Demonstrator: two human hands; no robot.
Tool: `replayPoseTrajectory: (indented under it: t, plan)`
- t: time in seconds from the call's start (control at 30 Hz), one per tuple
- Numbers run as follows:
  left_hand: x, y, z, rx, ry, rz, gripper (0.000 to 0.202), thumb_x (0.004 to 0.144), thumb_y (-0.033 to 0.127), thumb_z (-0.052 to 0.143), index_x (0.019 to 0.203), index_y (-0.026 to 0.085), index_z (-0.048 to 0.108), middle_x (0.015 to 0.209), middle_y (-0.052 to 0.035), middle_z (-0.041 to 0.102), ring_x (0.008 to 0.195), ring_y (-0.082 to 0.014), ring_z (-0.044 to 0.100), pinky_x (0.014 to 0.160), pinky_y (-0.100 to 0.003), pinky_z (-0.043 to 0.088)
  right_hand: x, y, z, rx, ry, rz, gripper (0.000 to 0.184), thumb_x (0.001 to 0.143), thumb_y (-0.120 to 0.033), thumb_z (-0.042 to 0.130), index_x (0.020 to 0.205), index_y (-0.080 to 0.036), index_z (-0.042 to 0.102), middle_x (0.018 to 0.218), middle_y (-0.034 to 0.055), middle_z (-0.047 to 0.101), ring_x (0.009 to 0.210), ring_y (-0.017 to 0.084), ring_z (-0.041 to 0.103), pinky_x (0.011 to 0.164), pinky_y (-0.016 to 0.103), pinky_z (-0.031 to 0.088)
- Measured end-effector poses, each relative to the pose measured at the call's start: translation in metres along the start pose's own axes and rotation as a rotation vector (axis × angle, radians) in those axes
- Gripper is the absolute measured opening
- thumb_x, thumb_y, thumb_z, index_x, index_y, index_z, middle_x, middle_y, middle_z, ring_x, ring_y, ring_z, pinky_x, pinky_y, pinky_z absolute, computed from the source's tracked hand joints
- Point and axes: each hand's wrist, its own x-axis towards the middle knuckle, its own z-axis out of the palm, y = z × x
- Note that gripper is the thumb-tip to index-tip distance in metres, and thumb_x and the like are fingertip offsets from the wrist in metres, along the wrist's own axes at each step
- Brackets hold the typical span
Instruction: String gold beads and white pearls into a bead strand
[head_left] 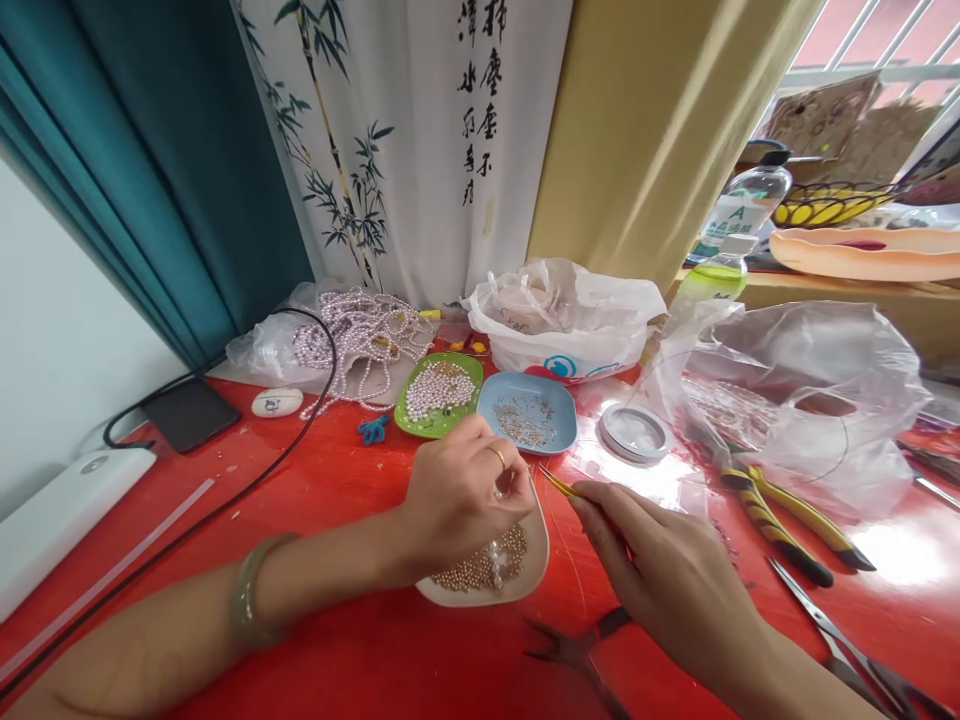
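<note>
My left hand (465,490) is closed in a pinch above a white dish (536,560) of small gold beads (472,572). What its fingertips hold is hidden. A few larger white beads (496,565) show just below this hand. In my right hand (667,570) is a pair of tweezers (559,482), its thin tips pointing toward the left fingers but apart from them. A fine clear thread (571,550) runs down the red table between the hands. A blue dish (568,420) with tiny metal pieces and a green dish (403,412) of pale beads stand just beyond.
Cutting pliers (577,650) lie close to my right forearm. Yellow-black pliers (787,520) and scissors (832,630) are at the right. Plastic bags (562,325), bead strands (360,330) and a round lid (636,433) stand behind. A black cable (277,460) crosses the left side near a phone (191,413).
</note>
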Motion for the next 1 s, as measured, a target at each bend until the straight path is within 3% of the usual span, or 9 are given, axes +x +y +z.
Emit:
replayPoseTrajectory:
  t: [0.13,0.4,0.63,0.83,1.0]
  plan:
    - [0.0002,-0.0004,0.0008,0.04,0.007,-0.017,0.015,0.067,0.01,0.047,0.055,0.018,0.052,0.049,0.0002,0.057,0.056,-0.0128,0.047,0.048,-0.022,0.036,-0.0007,-0.0012,0.0015,-0.004,0.003,0.006,0.028,0.089,-0.023,0.034,0.077,-0.016,0.058,0.059,0.0019,0.063,0.045,0.015,0.058,0.043,0.027,0.036]
    - [-0.0003,0.0003,0.0029,0.034,0.094,0.095,0.015,0.065,0.008,0.049,0.053,0.015,0.051,0.045,0.0023,0.054,0.052,-0.0111,0.046,0.047,-0.02,0.038,-0.0007,-0.001,0.0052,-0.024,0.034,0.012,0.029,0.088,-0.023,0.035,0.075,-0.016,0.059,0.058,0.0014,0.063,0.045,0.014,0.058,0.042,0.026,0.033]
    - [-0.0005,-0.001,0.0038,-0.008,0.08,0.117,0.013,0.065,0.007,0.05,0.054,0.014,0.052,0.047,0.0013,0.055,0.053,-0.0113,0.046,0.048,-0.021,0.039,-0.0009,0.0011,0.0062,0.029,-0.023,0.002,0.029,0.088,-0.021,0.033,0.073,-0.016,0.057,0.058,0.0019,0.062,0.045,0.013,0.056,0.042,0.024,0.034]
    - [0.0005,-0.0019,0.0025,-0.069,0.081,0.108,0.012,0.065,0.008,0.05,0.057,0.015,0.052,0.051,0.0012,0.055,0.055,-0.0115,0.045,0.049,-0.021,0.039,0.006,-0.0025,-0.0002,0.296,-0.11,0.183,0.025,0.086,-0.021,0.036,0.067,-0.018,0.052,0.044,-0.0048,0.047,0.037,0.007,0.041,0.038,0.018,0.032]
    - [-0.0013,-0.0051,0.004,-0.112,0.051,0.099,0.012,0.066,0.007,0.05,0.058,0.015,0.053,0.052,0.0006,0.055,0.057,-0.0118,0.044,0.051,-0.022,0.039,0.0062,0.0007,-0.0008,0.475,-0.168,0.31,0.025,0.086,-0.027,0.038,0.065,-0.018,0.05,0.047,-0.0046,0.042,0.042,0.008,0.039,0.039,0.018,0.033]
